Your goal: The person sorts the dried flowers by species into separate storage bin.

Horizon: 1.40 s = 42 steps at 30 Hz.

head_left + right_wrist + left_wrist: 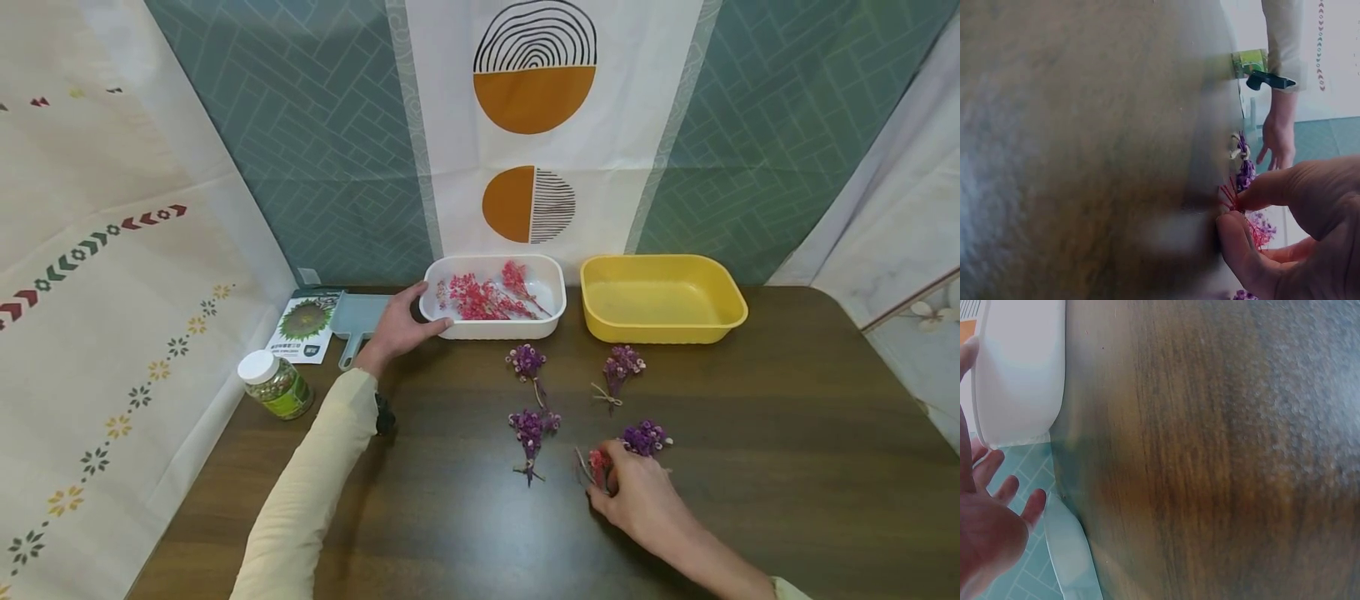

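Observation:
My left hand [401, 323] rests at the left end of a white plastic basin [498, 331], thumb along its front rim. Its fingers look straight and spread in the left wrist view, around the basin's end [1019, 381]. Red dried flower sprigs [480, 298] lie inside the basin. At the front right, my right hand [637, 492] pinches a small sprig of red dried flowers [598, 468] just above the table. Its thin red stems [1229, 195] stick out between thumb and forefinger. Just beyond that hand lies a purple dried-flower bunch [647, 437], its stems hidden.
More tied purple bunches lie on the dark wooden table [450, 517], one being this bunch [529, 429]. A yellow basin [663, 335] stands at the back right. At the left are a lidded jar [276, 385], a seed packet [303, 325] and a blue-grey dustpan-like scoop [360, 315].

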Each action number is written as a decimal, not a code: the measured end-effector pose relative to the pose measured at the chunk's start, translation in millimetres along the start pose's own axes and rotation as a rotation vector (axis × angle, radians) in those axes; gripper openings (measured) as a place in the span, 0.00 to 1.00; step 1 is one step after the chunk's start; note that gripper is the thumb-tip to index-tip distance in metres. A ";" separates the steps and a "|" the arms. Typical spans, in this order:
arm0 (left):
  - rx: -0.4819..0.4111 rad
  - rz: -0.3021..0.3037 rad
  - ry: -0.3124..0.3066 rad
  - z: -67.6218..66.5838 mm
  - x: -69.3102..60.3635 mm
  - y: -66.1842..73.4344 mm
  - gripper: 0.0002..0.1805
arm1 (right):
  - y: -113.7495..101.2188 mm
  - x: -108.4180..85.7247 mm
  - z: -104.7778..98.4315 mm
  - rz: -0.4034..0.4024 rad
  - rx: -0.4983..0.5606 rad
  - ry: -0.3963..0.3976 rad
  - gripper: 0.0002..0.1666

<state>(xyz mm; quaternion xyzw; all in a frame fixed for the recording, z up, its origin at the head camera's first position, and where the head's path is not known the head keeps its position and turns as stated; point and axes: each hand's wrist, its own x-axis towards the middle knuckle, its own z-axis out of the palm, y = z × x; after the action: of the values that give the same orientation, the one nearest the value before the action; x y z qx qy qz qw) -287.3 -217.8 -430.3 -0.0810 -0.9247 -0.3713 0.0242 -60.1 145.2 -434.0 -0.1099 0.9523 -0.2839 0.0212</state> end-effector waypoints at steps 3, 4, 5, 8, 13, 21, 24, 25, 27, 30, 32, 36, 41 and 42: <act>-0.001 -0.008 -0.003 0.7 -0.8 -0.2 0.49 | 0.0 -0.4 2.1 -0.028 -0.012 0.020 0.26; 0.000 -0.009 -0.005 0.9 -0.9 -0.5 0.50 | 0.2 -0.5 2.6 -0.033 -0.014 0.024 0.25; 0.000 -0.008 -0.005 1.1 -0.9 -0.8 0.50 | 0.0 -0.7 3.0 -0.036 -0.015 0.027 0.25; -0.001 -0.001 -0.002 1.3 -0.5 -0.8 0.50 | 0.0 -1.1 3.4 -0.044 -0.014 0.033 0.25; -0.011 0.019 0.007 0.3 0.4 -1.0 0.49 | -0.2 -1.0 2.4 -0.051 0.007 0.025 0.24; -0.009 0.009 0.004 -0.4 0.4 -1.0 0.50 | -0.2 -1.6 1.9 -0.059 0.049 0.015 0.23; -0.010 0.008 0.001 -0.5 -0.2 -0.7 0.50 | -0.4 -2.1 1.7 -0.060 0.061 0.012 0.23; -0.009 0.009 0.002 -0.6 -0.3 -0.6 0.50 | -0.2 -2.4 1.5 -0.064 0.064 0.013 0.23; -0.006 0.011 0.000 -0.6 -0.3 -0.5 0.50 | 0.5 -2.7 1.4 -0.082 0.065 0.023 0.23; -0.002 0.011 -0.004 -0.4 -0.1 -1.1 0.50 | 1.4 -3.1 1.1 -0.110 0.070 0.041 0.23; -0.001 0.011 -0.007 0.0 -0.1 -1.7 0.50 | 1.5 -3.3 0.9 -0.122 0.073 0.050 0.23; 0.001 0.012 -0.008 0.4 -0.5 -2.0 0.50 | 0.5 -3.4 -0.8 -0.121 0.089 0.048 0.23; -0.008 0.031 0.004 0.1 -1.4 -2.1 0.50 | -0.8 -1.3 -4.6 -0.150 0.115 0.056 0.23; -0.010 0.036 0.006 0.1 -1.5 -2.3 0.49 | -1.0 -0.6 -5.5 -0.160 0.119 0.061 0.23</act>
<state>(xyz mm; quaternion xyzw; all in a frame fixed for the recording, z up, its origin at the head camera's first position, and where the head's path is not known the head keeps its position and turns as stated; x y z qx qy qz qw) -286.3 -219.6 -432.0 -0.0966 -0.9210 -0.3758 0.0332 -59.9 147.4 -428.9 -0.1757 0.9222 -0.3437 -0.0240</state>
